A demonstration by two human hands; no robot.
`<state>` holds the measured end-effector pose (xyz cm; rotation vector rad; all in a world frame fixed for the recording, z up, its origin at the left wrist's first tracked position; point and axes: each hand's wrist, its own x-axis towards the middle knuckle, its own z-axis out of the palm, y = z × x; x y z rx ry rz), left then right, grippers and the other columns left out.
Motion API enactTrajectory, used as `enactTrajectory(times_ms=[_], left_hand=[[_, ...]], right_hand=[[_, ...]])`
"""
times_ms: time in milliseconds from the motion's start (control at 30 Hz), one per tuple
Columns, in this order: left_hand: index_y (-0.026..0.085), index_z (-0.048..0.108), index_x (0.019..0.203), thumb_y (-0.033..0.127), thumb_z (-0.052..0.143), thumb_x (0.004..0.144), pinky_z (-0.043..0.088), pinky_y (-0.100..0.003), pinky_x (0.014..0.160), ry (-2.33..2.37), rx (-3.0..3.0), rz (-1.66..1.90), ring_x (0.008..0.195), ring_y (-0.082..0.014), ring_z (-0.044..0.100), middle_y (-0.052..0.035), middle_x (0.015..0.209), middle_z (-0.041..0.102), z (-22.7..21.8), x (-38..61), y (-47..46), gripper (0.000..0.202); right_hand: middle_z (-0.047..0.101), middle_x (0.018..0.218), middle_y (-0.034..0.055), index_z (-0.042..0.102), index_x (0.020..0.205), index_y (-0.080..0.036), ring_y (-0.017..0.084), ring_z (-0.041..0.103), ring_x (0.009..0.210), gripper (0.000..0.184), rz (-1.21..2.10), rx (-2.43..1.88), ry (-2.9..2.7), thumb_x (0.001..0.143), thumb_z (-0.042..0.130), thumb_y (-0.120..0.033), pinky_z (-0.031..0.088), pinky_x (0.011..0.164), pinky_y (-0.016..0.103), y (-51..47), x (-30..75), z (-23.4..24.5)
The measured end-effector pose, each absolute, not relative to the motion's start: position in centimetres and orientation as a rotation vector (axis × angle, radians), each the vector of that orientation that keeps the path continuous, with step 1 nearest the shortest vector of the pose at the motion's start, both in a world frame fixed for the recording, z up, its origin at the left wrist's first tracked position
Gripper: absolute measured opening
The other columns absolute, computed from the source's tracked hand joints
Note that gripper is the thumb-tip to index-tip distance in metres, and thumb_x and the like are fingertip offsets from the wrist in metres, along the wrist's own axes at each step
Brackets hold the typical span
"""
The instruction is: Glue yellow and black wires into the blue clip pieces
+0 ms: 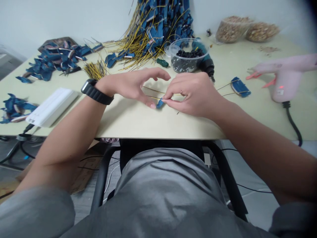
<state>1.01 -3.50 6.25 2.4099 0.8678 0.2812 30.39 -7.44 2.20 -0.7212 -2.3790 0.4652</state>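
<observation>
My right hand (194, 94) pinches a small blue fabric piece (159, 103) between thumb and fingertips, just above the table. Thin yellow and dark wires run beside the piece, between my two hands. My left hand (132, 82) is curved with its thumb and fingers apart, the thumb tip close to the blue piece. Whether that thumb touches it, I cannot tell. To the right of my right hand, another blue piece (240, 87) lies on the table with two thin wires leading from it toward my hand.
A pink glue gun (284, 76) stands at the right, its cord over the table edge. At the back are a tub of black parts (184, 62), a heap of wired blue pieces (158, 29) and bags of nuts (231, 31). A white power bank (52, 107) lies left.
</observation>
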Motion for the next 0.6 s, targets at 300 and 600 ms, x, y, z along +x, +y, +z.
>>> enactTrajectory(times_ms=[300,600], left_hand=[[0.031,0.079,0.172,0.088,0.116,0.076,0.059,-0.061,0.148,0.6,2.293,0.396,0.171,-0.0509,0.074,-0.0169,0.173,0.084,1.6,2.4,-0.9,0.118],[0.035,0.08,0.167,0.087,0.117,0.076,0.056,-0.064,0.15,0.594,2.277,0.435,0.176,-0.0519,0.069,-0.0146,0.17,0.084,2.2,3.1,-1.8,0.111]], right_hand=[[0.094,0.104,0.0033,0.088,0.094,-0.029,0.03,0.09,0.103,0.026,0.165,-0.629,-2.41,0.109,0.078,-0.011,0.068,0.095,0.047,-7.1,30.7,1.4],[0.096,0.103,0.0036,0.089,0.093,-0.028,0.028,0.09,0.099,0.023,0.168,-0.612,-2.413,0.107,0.081,-0.011,0.064,0.091,0.045,-6.9,31.0,1.7]])
